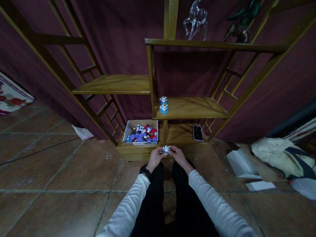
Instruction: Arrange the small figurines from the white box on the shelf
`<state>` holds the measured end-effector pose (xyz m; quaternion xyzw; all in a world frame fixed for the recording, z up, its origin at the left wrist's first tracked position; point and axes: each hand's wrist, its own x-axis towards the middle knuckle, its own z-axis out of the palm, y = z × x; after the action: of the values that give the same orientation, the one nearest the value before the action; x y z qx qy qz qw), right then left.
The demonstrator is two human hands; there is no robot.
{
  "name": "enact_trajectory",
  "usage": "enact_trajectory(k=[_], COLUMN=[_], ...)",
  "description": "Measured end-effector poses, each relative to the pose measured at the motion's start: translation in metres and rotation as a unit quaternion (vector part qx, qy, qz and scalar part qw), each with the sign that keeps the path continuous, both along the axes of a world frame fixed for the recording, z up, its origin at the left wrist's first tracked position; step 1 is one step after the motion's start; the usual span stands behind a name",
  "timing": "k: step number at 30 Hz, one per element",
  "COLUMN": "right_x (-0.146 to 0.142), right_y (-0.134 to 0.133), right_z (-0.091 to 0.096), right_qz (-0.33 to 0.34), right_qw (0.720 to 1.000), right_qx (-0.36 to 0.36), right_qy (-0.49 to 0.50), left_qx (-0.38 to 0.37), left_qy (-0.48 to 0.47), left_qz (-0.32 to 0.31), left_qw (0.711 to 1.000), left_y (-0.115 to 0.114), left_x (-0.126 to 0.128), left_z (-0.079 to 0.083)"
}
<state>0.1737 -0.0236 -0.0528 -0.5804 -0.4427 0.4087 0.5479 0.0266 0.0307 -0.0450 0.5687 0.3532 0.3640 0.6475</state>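
Note:
A small blue-and-white figurine (166, 149) is held between my two hands, in front of the shelf unit's lowest board. My left hand (156, 157) grips it from the left, and my right hand (178, 156) pinches its right side. Two similar figurines stand one behind the other on the middle shelf, the front figurine (164, 108) near the shelf's left edge and the rear figurine (163, 99) just behind. To the left of my hands, an open cardboard box (125, 132) holds many small figurines in purple, red, white and blue.
A phone (197, 133) lies on the lowest board at right. The wooden middle shelf (192, 107) overhangs it. A glass horse (196, 19) and a dark green statue (240, 24) stand on the top shelf. A white carton (243, 164) and a cloth bag (281, 154) lie on the floor.

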Motion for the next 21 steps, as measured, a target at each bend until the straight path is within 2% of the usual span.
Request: enact_trajectory(k=[9,14,21], right_x=[0.001,0.0,-0.005], right_y=[0.0,0.0,-0.005], right_z=[0.0,0.002,0.012], right_qz=[0.0,-0.007,-0.022], right_qw=[1.0,0.999,0.999], right_qx=[0.004,0.012,0.001], right_qy=[-0.03,-0.031,-0.043], left_qx=[-0.004,0.002,0.016], left_qy=[-0.004,-0.006,0.027], left_qz=[0.017,0.004,0.007], left_qw=[1.0,1.0,0.999], left_y=[-0.002,-0.001,0.001], left_x=[0.002,0.003,0.004], left_z=[0.001,-0.004,-0.007])
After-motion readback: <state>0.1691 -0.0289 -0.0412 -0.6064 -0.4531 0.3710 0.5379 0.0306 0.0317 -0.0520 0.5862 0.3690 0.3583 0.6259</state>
